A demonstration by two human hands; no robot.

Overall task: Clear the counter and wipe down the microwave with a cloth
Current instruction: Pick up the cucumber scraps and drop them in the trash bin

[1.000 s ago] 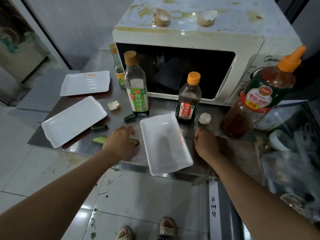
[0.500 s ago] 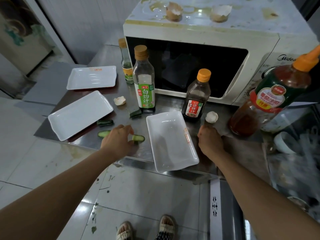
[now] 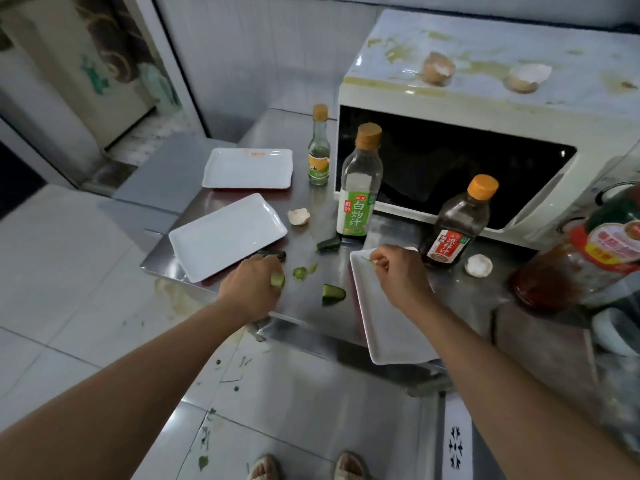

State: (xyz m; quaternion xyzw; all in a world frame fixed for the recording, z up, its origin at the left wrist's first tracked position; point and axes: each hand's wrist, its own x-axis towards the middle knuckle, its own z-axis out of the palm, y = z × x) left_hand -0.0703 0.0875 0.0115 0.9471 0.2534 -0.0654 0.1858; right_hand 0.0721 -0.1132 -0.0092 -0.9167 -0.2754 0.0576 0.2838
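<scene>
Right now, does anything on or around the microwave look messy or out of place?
Yes. Two broken eggshells sit on the stained microwave top, and more shells and cucumber pieces litter the counter.

We see the microwave (image 3: 485, 109) at the back right of the steel counter (image 3: 346, 317), cream with a dark door; its top is smeared yellow and carries two eggshell halves (image 3: 438, 67). In front of its door stand a green-labelled bottle (image 3: 358, 183) and a dark sauce bottle (image 3: 457, 223), and a small bottle (image 3: 318, 147) stands at its left corner. Left of the microwave lie two white trays (image 3: 227, 235), a third (image 3: 384, 327) in front of it. Cucumber pieces (image 3: 333, 294) and an eggshell (image 3: 298, 216) lie between them.
</scene>
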